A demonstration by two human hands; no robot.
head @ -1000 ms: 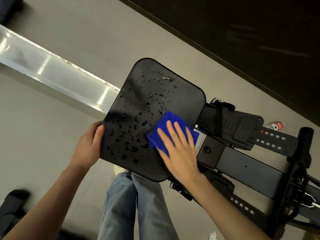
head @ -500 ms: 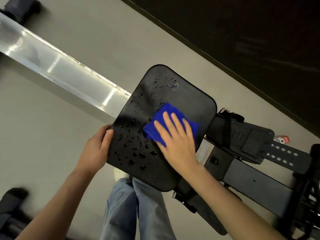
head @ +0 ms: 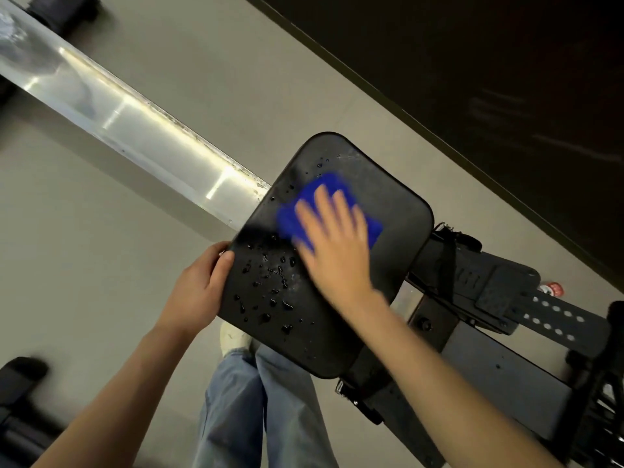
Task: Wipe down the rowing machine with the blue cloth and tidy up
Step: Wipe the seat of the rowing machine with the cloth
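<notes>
- Right hand [head: 332,246]: fingers spread flat, pressed on blue cloth [head: 304,211], blurred.
- Left hand [head: 199,285]: fingers curled, seat [head: 398,217] edge gripped.
- Seat's near half wet w/ droplets.

Blue cloth [head: 287,219] flat on seat [head: 400,214] (wet).

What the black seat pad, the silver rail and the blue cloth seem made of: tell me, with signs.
Black rounded seat pad: likely vinyl or rubbery skin, smooth matte; water beads on it. Long silver rail: likely brushed aluminium; bright streaked reflections. Blue cloth: probably soft microfibre, but blur hides its weave.
</notes>
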